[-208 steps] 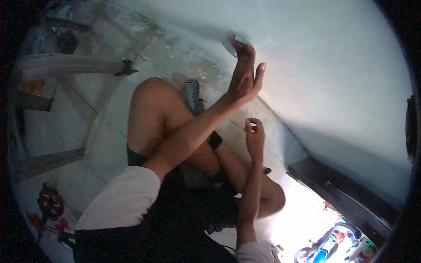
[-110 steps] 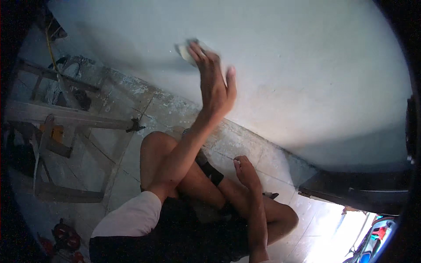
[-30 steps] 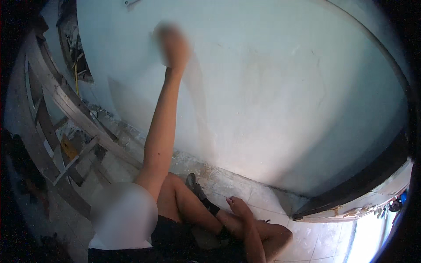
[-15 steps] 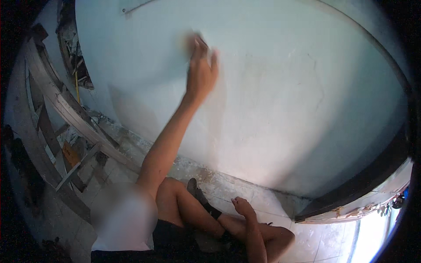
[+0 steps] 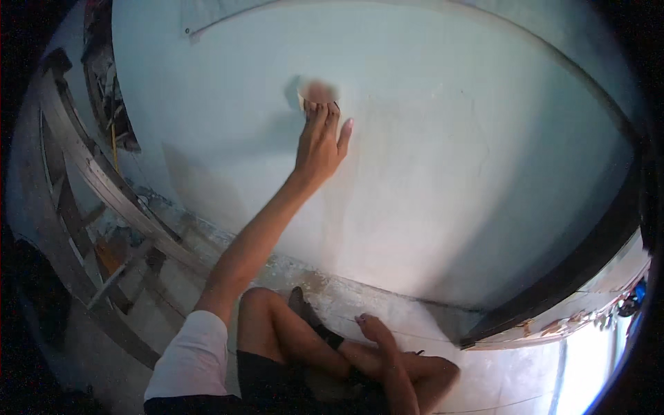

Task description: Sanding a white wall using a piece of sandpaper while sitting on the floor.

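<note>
- Left hand (image 5: 319, 142) at 12 o'clock, fingers together, presses a small blurred pad (image 5: 315, 95) against the pale wall (image 5: 449, 159).
- Right hand (image 5: 373, 328) at 6 o'clock rests loosely curled on crossed legs (image 5: 290, 339).

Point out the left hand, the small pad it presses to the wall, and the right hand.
left hand (image 5: 319, 142): head view, back of the hand, raised against the wall.
small pad (image 5: 309, 96): head view, blurred pale piece at the fingertips.
right hand (image 5: 374, 328): head view, back of the hand, resting by the crossed legs.
</note>
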{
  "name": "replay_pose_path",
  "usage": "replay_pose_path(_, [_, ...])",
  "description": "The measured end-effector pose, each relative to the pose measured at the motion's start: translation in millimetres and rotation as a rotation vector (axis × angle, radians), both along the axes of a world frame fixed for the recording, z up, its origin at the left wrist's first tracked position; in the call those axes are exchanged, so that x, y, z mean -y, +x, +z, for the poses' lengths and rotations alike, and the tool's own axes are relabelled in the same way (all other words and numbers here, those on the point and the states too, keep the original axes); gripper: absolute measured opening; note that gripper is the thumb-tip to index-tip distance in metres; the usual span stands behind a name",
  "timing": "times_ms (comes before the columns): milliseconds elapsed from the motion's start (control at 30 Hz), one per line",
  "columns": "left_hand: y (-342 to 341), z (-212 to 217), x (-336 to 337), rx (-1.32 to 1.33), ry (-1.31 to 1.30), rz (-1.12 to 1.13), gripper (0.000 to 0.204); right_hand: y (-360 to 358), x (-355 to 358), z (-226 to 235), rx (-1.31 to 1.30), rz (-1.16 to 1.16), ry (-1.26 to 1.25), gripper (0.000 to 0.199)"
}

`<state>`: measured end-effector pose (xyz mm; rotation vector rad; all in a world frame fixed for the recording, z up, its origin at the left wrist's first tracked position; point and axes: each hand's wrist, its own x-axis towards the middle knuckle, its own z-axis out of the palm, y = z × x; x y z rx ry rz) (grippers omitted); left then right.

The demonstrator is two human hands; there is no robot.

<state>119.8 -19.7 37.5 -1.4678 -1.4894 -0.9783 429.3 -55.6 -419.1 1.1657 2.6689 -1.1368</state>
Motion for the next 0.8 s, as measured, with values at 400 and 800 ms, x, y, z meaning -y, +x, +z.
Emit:
replay_pose_path(400, [16.0, -35.0, -5.4, -0.049, -0.094, -0.132, 0.065, -2.1, 4.2, 14.8, 0.036, 0.002, 0.020, 0.055])
replay_pose_path(800, [25.6, 10.7, -13.6, -0.176, 0.134, -0.055, 0.060, -8.1, 2.5, 12.4, 0.033, 0.045, 0.019, 0.057])
